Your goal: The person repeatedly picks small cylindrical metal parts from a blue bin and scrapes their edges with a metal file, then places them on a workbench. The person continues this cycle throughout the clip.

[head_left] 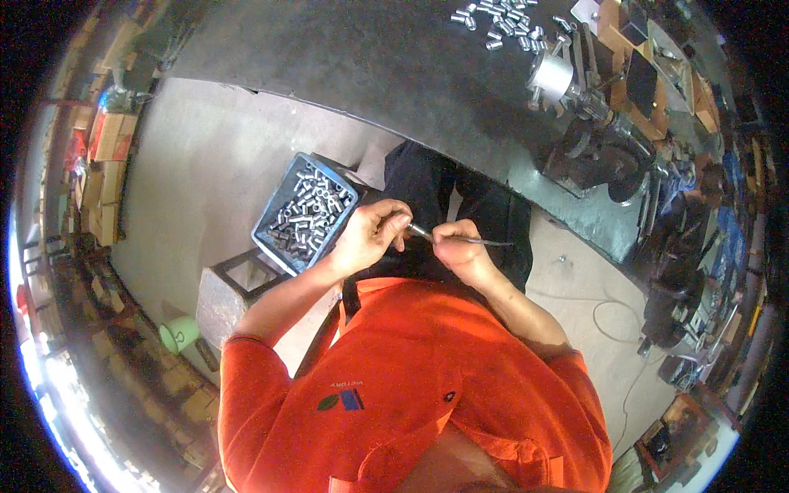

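Observation:
My left hand [376, 233] is closed, its thumb and fingers pinching one end of a small shiny metal cylinder [420, 231] in front of my lap. My right hand [460, 249] is wrapped round a thin dark rod-like tool [493, 242], whose tail sticks out to the right. The tool's front end lies in line with the cylinder and seems to meet it; whether it goes inside cannot be made out. Just left of my hands stands a blue bin [275, 195] with many similar short metal cylinders [312, 209] heaped in it.
A dark workbench [345, 66] spans the far side. On it lie loose metal cylinders [514, 20] and a machine with a round silver chuck [552, 76]. A metal stand [220, 300] sits below the bin, near a green cup [179, 334]. A cable [604, 306] loops on the floor at right.

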A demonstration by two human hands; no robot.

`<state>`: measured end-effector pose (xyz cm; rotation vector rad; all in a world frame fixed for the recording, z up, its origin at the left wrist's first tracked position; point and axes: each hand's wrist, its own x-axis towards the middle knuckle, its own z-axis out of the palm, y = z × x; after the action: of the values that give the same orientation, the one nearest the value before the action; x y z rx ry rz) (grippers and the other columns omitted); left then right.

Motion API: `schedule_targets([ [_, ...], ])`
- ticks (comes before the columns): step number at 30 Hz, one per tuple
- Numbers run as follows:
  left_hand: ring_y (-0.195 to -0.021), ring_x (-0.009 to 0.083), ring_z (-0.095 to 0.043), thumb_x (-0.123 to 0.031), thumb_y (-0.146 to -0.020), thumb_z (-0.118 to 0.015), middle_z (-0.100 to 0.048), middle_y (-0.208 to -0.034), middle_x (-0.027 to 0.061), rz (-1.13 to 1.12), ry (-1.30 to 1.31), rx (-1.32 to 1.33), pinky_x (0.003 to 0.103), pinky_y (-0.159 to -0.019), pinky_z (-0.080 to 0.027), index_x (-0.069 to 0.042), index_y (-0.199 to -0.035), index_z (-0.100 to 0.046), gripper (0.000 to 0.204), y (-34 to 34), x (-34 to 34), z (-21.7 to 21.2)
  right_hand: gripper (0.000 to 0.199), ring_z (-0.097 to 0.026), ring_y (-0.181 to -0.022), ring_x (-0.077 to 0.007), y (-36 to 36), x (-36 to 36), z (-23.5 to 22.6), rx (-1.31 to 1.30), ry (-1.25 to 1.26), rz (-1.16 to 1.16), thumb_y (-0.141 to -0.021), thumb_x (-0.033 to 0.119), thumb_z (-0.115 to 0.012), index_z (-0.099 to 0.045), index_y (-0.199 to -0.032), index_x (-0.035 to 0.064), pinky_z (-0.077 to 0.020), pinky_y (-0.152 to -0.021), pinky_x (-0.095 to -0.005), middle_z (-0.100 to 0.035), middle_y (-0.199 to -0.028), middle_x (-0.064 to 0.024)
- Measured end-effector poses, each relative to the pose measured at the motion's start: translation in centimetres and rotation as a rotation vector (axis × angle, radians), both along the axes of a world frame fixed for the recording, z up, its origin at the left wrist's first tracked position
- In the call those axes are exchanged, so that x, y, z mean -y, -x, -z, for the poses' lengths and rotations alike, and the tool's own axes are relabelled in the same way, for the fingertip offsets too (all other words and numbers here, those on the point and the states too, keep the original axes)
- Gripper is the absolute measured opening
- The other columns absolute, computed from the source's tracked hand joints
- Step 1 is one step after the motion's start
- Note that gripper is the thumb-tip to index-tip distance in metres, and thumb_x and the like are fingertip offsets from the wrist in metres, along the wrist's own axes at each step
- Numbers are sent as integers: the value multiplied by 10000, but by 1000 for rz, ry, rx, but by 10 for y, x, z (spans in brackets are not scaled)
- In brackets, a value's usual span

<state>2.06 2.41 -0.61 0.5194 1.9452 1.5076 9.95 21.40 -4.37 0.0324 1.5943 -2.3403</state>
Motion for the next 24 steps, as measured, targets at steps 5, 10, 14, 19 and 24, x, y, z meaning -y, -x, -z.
schedule_targets([
  [5, -698, 119, -615, -42, -912, -557, -629, -766, 74, -226, -87, -35, 264, -682, -506, 10, -1048, -586, 148, 34, 27, -21, 211, -329, -413, -41, -7, -20, -17, 311, 212, 41, -709, 77, -536, -427, -528, 81, -219, -390, -239, -405, -490, 27],
  [10, -722, 136, -621, -38, -907, -563, -628, -790, 77, -219, -162, 1, 253, -693, -501, 19, -1043, -572, 148, 36, 30, -15, 187, -328, -538, -33, -7, -25, -19, -98, -205, 96, -710, 68, -535, -406, -578, 34, -246, -482, -254, -325, -544, 46],
  [14, -686, 113, -614, -53, -859, -634, -615, -769, 50, -116, -91, -59, 247, -634, -489, 0, -1018, -591, 173, 29, 16, -1, 185, -338, -537, -37, -7, -20, -30, -78, -145, 96, -697, 69, -554, -421, -571, 45, -248, -484, -253, -351, -545, 42],
  [19, -564, 223, -634, -221, -786, -726, -617, -670, 163, -202, 214, -785, 310, -533, -485, -31, -959, -643, 270, 64, -7, -9, 206, -344, -545, -41, -12, -20, -22, -72, -176, 90, -688, 99, -567, -414, -559, 49, -253, -485, -252, -358, -543, 41],
  [24, -597, 216, -651, -248, -783, -733, -652, -698, 146, -381, 172, -987, 322, -545, -498, -41, -924, -671, 259, 110, -45, -31, 186, -350, -549, -42, -16, -15, -22, -84, -261, 146, -685, 56, -560, -423, -558, 56, -268, -484, -255, -352, -539, 44],
])
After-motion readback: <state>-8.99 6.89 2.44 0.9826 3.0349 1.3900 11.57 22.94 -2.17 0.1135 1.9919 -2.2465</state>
